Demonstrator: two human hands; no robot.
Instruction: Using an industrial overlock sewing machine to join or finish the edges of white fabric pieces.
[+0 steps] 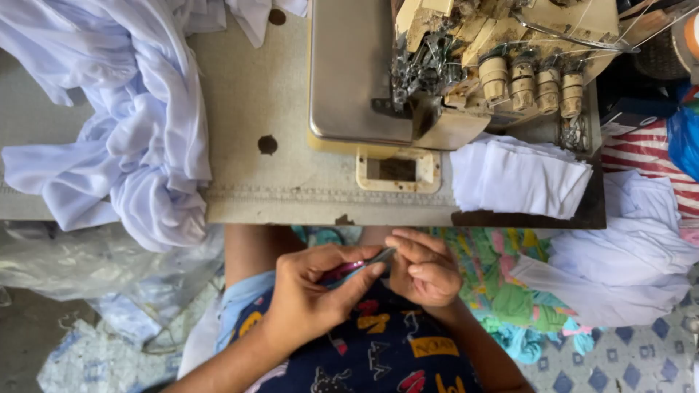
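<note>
At lower centre, the left hand [313, 287] pinches small pink-handled snips [362, 263], fingers closed; the right hand [426, 269] curls loosely, fingertips touching the blade tip.

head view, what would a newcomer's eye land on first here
The sewing machine stands at top centre on the table, with a big heap of pale cloth spilling over the table's left side. Below, the left hand holds a small tool against the right hand. Folded white pieces lie right of the machine.

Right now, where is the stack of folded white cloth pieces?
In the head view, the stack of folded white cloth pieces lies on the table's right end, just below the sewing machine.
</note>
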